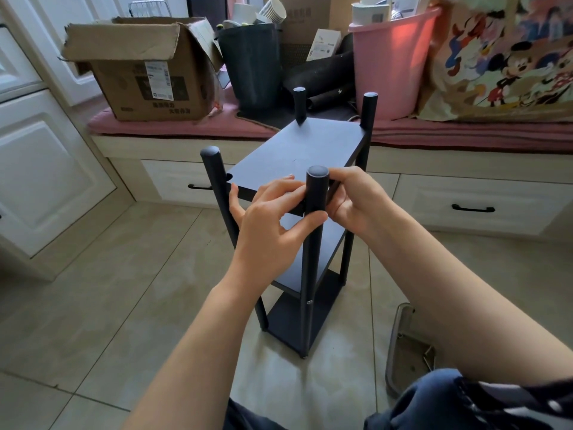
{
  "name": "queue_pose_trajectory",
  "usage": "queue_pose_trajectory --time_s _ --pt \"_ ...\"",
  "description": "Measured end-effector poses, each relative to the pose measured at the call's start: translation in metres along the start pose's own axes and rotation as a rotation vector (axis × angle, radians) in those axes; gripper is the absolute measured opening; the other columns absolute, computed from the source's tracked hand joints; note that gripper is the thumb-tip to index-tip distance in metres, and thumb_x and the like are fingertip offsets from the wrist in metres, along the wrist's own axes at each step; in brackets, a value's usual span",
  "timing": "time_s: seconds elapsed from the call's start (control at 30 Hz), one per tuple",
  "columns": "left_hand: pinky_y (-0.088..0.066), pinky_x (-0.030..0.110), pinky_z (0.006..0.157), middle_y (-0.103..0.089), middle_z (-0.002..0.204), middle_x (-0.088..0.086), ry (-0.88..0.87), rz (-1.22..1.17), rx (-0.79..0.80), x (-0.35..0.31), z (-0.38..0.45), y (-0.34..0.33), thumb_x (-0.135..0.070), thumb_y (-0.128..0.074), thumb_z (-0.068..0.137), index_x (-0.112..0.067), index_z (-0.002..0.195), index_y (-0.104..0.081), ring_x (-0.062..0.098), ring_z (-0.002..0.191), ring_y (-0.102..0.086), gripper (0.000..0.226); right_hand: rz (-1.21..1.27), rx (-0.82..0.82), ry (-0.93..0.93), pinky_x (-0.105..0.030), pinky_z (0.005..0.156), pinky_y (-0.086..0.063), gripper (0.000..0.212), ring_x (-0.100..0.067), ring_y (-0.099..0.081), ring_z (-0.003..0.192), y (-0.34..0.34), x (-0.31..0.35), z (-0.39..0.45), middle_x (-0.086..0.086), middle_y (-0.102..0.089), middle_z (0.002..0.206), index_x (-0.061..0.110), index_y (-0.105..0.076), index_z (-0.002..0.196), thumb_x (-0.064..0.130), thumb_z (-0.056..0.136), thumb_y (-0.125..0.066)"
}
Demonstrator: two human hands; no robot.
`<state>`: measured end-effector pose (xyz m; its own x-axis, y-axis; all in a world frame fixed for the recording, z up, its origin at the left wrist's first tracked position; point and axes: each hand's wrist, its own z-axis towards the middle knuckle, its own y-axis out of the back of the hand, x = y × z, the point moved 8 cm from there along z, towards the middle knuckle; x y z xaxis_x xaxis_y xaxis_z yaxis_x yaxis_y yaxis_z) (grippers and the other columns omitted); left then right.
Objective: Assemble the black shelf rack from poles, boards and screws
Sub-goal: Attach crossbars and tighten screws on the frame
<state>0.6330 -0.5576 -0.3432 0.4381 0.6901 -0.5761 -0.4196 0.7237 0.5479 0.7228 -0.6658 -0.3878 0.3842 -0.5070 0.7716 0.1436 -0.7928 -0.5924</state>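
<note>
Rack stands upright on the tiled floor at frame centre, three boards fitted between four poles. Left hand pinches the near pole at the top board; right hand curls round the same corner.

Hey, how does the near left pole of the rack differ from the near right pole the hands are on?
The near left pole stands free, untouched; the near right pole is held between the left hand and the right hand. The near left pole leans away from the top board, leaving its corner notch open; the near right pole sits against its corner. Both are black, round and capped.
</note>
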Motion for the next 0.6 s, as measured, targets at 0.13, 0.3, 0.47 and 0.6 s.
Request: queue_pose_trajectory --time_s 0.13,0.3,0.47,0.6 --pt "0.015 0.044 0.118 -0.059 0.118 -0.024 -0.012 0.006 -0.023 -0.006 0.000 -0.003 -0.043 -0.065 0.086 -0.027 0.119 -0.073 0.006 0.127 -0.053 0.038 0.049 0.071 -0.014 -0.040 0.077 -0.061 0.017 -0.034 -0.072 0.087 -0.003 0.006 -0.004 -0.025 -0.071 0.091 -0.009 -0.051 0.110 -0.001 0.096 -0.045" --pt "0.012 0.051 0.120 -0.064 0.119 -0.013 -0.044 0.036 -0.009 -0.010 0.001 -0.007 -0.041 -0.067 0.087 -0.024 0.119 -0.073 0.008 0.120 -0.058 0.037 0.021 0.066 0.012 -0.036 0.067 -0.061 0.008 -0.028 -0.073 0.073 -0.002 0.009 -0.008 -0.018 -0.071 0.072 -0.005 -0.051 0.097 -0.003 0.094 -0.045" --pt "0.009 0.054 0.120 -0.060 0.117 -0.022 -0.071 0.058 -0.004 -0.011 0.003 -0.004 -0.042 -0.067 0.086 -0.026 0.118 -0.073 0.007 0.118 -0.058 0.037 0.031 0.053 0.024 -0.036 0.067 -0.061 0.013 -0.028 -0.072 0.073 0.000 0.010 -0.005 -0.018 -0.071 0.075 -0.005 -0.050 0.107 -0.003 0.095 -0.044" --pt "0.009 0.058 0.117 -0.065 0.125 -0.015 -0.124 0.099 0.014 -0.011 0.003 -0.004 -0.043 -0.068 0.085 -0.026 0.122 -0.071 0.013 0.127 -0.056 0.041 0.024 0.083 0.019 -0.035 0.068 -0.061 0.011 -0.028 -0.073 0.076 -0.001 0.010 -0.009 -0.018 -0.072 0.078 -0.005 -0.053 0.101 -0.003 0.095 -0.044"
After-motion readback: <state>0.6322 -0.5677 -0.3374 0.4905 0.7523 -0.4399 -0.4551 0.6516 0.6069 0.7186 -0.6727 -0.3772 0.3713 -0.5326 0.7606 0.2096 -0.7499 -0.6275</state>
